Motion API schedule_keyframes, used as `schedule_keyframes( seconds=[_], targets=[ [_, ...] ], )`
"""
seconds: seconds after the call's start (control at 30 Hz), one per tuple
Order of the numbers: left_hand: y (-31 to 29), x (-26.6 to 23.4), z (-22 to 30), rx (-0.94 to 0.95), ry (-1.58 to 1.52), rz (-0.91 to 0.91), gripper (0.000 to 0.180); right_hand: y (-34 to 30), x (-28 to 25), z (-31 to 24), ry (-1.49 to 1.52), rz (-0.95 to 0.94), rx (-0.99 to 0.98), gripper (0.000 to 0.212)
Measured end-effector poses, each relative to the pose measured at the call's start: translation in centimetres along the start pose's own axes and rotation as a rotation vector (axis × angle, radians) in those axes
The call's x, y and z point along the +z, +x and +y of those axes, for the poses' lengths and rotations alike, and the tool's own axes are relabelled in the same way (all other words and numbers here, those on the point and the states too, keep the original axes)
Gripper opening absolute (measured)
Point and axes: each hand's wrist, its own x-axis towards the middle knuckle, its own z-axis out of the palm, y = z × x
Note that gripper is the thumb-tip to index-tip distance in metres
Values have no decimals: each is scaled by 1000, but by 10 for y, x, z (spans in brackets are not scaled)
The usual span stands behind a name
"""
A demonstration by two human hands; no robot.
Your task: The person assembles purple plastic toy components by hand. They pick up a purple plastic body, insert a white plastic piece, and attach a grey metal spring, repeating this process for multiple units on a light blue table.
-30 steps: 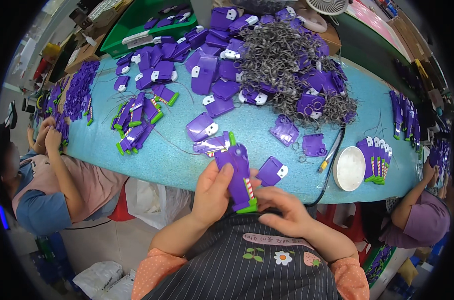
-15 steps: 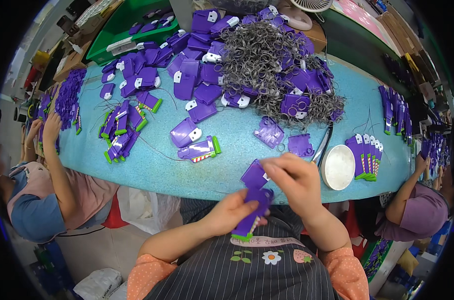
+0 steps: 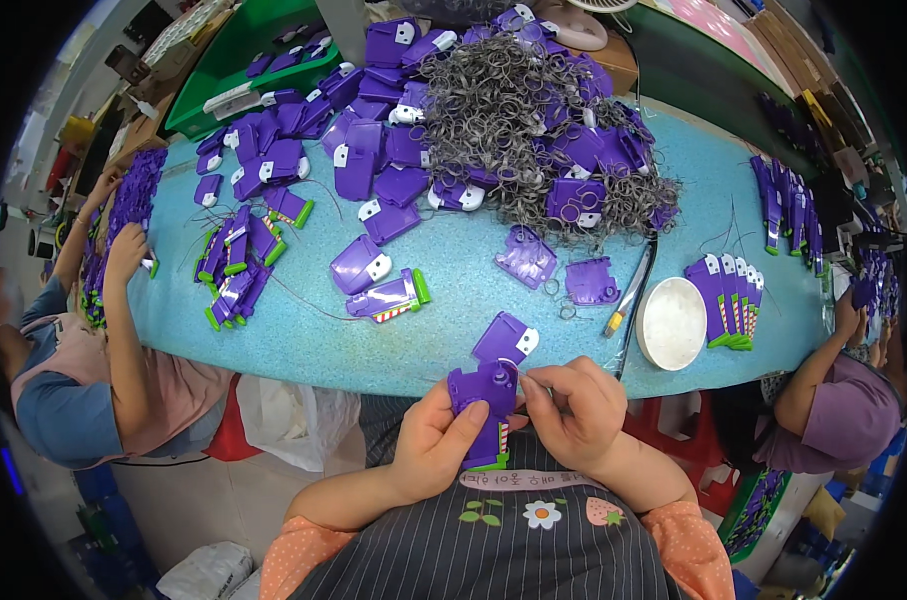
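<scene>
My left hand [image 3: 432, 445] is closed around a purple plastic part [image 3: 482, 395] just beyond the table's near edge. Its open inner side faces up, with a round seat at the top right and a green end with red-and-white stripes below. At that top right corner, the thumb and fingers of my right hand [image 3: 579, 415] are pinched together; whatever lies between them is too small to make out. Just past both hands, a purple shell [image 3: 504, 338] with a white corner lies on the table. Two purple half shells [image 3: 526, 257] and loose dark rings [image 3: 552, 287] lie farther off.
A heap of dark wire rings [image 3: 504, 120] covers purple shells at the back. A white bowl [image 3: 671, 325], a utility knife [image 3: 626, 295] and a row of assembled purple parts [image 3: 724, 300] are at right. A green bin [image 3: 199, 110] stands far left. People work on both sides.
My right hand has come down to the upper corner of the held part. That part now shows its inner side more squarely. The utility knife has come into fuller view.
</scene>
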Motion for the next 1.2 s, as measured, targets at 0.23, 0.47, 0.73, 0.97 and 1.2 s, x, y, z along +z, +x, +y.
schedule_keyframes(
  seconds=[0.23, 0.47, 0.73, 0.97, 1.2],
  targets=[
    [-2, -2, -12, 64, 166, 59, 28, -6, 1, -2, -42, -14, 52, 15],
    [1, -7, -15, 187, 520, 83, 26, -2, 4, -6, 51, 12, 114, 9],
    [7, -9, -1, 440, 973, 27, 28, -6, 11, 5, 139, 49, 65, 12],
    [4, -9, -1, 403, 886, 40, 28, -6, 10, 9, 121, 22, -18, 16],
    [-1, -1, -2, 311, 823, 26, 26, -12, 6, 12, -20, 103, -165, 20]
  ],
)
